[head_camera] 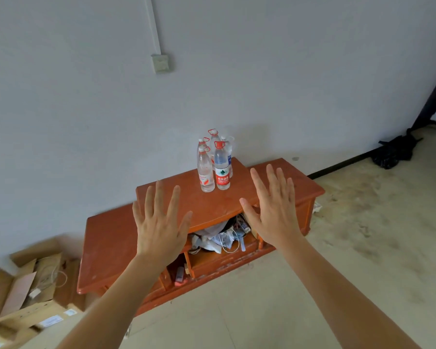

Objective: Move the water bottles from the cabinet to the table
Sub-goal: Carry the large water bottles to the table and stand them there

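Here clear plastic water bottles (215, 163) stand clustered on a glossy wooden cabinet (111, 248).

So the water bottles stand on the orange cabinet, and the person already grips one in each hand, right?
No. The water bottles stand on the orange cabinet, but the head view shows the left hand and right hand open, holding nothing.

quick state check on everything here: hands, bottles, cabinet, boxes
left hand, open, fingers spread, holding nothing
right hand, open, fingers spread, holding nothing
water bottles, upright, capped, clustered on the cabinet top
cabinet, front compartment open, stuffed with clutter
cardboard boxes, flaps open, on the floor
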The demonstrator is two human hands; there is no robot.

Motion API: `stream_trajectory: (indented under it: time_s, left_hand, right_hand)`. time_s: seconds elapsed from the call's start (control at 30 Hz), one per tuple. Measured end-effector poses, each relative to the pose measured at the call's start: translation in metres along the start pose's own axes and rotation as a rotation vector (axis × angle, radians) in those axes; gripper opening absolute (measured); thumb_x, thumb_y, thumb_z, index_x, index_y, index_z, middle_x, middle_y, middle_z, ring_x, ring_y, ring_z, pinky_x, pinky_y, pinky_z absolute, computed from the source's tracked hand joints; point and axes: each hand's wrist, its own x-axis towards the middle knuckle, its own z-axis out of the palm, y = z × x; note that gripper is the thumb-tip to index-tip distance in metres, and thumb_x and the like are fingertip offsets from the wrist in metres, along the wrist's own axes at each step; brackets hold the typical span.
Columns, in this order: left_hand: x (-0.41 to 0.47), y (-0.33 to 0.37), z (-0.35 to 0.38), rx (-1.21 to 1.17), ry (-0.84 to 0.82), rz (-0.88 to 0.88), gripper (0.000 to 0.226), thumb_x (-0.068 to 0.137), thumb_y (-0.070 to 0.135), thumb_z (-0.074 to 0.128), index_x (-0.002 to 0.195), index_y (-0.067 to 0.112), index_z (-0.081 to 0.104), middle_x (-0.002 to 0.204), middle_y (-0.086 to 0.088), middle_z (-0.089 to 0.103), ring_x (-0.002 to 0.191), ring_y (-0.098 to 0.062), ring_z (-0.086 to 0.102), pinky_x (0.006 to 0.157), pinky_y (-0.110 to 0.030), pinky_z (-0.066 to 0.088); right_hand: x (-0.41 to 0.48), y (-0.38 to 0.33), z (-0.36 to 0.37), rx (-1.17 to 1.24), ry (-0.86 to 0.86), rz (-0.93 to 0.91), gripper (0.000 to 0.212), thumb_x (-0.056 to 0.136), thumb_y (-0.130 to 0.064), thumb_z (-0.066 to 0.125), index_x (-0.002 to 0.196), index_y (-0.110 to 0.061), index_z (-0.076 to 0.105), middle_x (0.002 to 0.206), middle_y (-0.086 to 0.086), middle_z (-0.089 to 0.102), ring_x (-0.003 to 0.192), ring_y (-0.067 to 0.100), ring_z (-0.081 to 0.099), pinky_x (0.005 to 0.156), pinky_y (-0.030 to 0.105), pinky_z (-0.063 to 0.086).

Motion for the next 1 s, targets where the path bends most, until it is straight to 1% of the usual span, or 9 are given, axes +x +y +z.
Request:
stream_trajectory:
  time_s: [0.13, 0.23, 0.33, 0.43, 0.5, 0.57, 0.73, 0.87, 1.0]
  left_hand:
    - [0.078, -0.009, 0.057, -0.051, -0.048, -0.006, 0.071, 0.099, 0.064, 0.016, 0.160, 0.029, 0.010, 0.168, -0.011, -0.001, 0.155, -0.031, -0.001, 0.121, -0.060, 0.005]
    - [0.135, -0.019, 0.097, -0.132, -0.048, -0.016, 0.070, 0.100, 0.064, 0.021, 0.160, 0.030, 0.012, 0.168, -0.011, -0.003, 0.155, -0.031, -0.003, 0.122, -0.058, 0.005]
    - [0.210, -0.036, 0.139, -0.175, -0.104, -0.064, 0.071, 0.101, 0.064, 0.023, 0.161, 0.029, 0.007, 0.168, -0.009, -0.009, 0.155, -0.029, -0.008, 0.122, -0.056, 0.004]
    - [0.281, -0.048, 0.169, -0.185, -0.146, -0.079, 0.077, 0.097, 0.067, 0.018, 0.161, 0.028, 0.001, 0.167, -0.007, -0.014, 0.154, -0.028, -0.013, 0.123, -0.055, 0.004]
    - [0.320, -0.053, 0.184, -0.190, -0.140, -0.070, 0.078, 0.095, 0.068, 0.014, 0.160, 0.028, 0.000, 0.168, -0.007, -0.014, 0.154, -0.028, -0.013, 0.123, -0.054, 0.004]
    - [0.362, -0.056, 0.204, -0.195, -0.164, -0.060, 0.077, 0.095, 0.068, 0.013, 0.160, 0.028, 0.001, 0.168, -0.007, -0.012, 0.155, -0.028, -0.012, 0.124, -0.054, 0.005]
    - [0.418, -0.046, 0.263, -0.213, -0.238, -0.065, 0.075, 0.099, 0.064, 0.023, 0.160, 0.028, -0.001, 0.168, -0.005, -0.012, 0.155, -0.028, -0.008, 0.122, -0.053, 0.004]
    - [0.449, -0.036, 0.312, -0.199, -0.322, -0.114, 0.075, 0.102, 0.059, 0.029, 0.160, 0.023, -0.001, 0.168, -0.006, -0.010, 0.155, -0.029, -0.005, 0.123, -0.053, 0.007]
    - [0.469, -0.032, 0.349, -0.199, -0.462, -0.288, 0.078, 0.100, 0.062, 0.030, 0.160, 0.024, -0.003, 0.168, -0.005, -0.009, 0.155, -0.029, -0.005, 0.123, -0.053, 0.010]
  right_hand:
    - [0.064, 0.023, 0.067, -0.002, -0.060, 0.001, 0.074, 0.102, -0.062, 0.032, 0.163, -0.028, 0.009, 0.167, 0.019, 0.018, 0.155, 0.040, 0.014, 0.123, 0.059, 0.015]
    - [0.112, 0.039, 0.112, -0.007, -0.087, 0.028, 0.073, 0.102, -0.063, 0.030, 0.163, -0.026, 0.015, 0.166, 0.020, 0.020, 0.154, 0.040, 0.015, 0.123, 0.059, 0.017]
    - [0.177, 0.055, 0.161, -0.036, -0.136, 0.041, 0.072, 0.102, -0.063, 0.029, 0.162, -0.025, 0.018, 0.165, 0.020, 0.022, 0.154, 0.040, 0.017, 0.122, 0.060, 0.023]
    - [0.239, 0.068, 0.196, -0.046, -0.134, 0.075, 0.070, 0.102, -0.062, 0.030, 0.161, -0.025, 0.019, 0.166, 0.019, 0.022, 0.154, 0.040, 0.019, 0.121, 0.059, 0.025]
    - [0.267, 0.076, 0.212, -0.050, -0.106, 0.091, 0.069, 0.103, -0.062, 0.031, 0.161, -0.027, 0.018, 0.166, 0.019, 0.022, 0.153, 0.040, 0.022, 0.121, 0.056, 0.026]
    - [0.296, 0.088, 0.236, -0.038, -0.133, 0.112, 0.070, 0.102, -0.065, 0.026, 0.161, -0.029, 0.015, 0.166, 0.018, 0.021, 0.154, 0.038, 0.021, 0.120, 0.054, 0.026]
    - [0.337, 0.125, 0.296, 0.011, -0.219, 0.153, 0.072, 0.100, -0.070, 0.019, 0.161, -0.032, 0.013, 0.169, 0.012, 0.017, 0.155, 0.035, 0.019, 0.119, 0.051, 0.029]
    - [0.374, 0.153, 0.349, 0.096, -0.309, 0.112, 0.072, 0.100, -0.070, 0.017, 0.161, -0.032, 0.014, 0.167, 0.013, 0.024, 0.150, 0.036, 0.033, 0.114, 0.048, 0.038]
    - [0.422, 0.169, 0.398, 0.208, -0.354, 0.000, 0.067, 0.104, -0.062, 0.031, 0.161, -0.029, 0.017, 0.164, 0.011, 0.032, 0.144, 0.032, 0.043, 0.114, 0.046, 0.040]
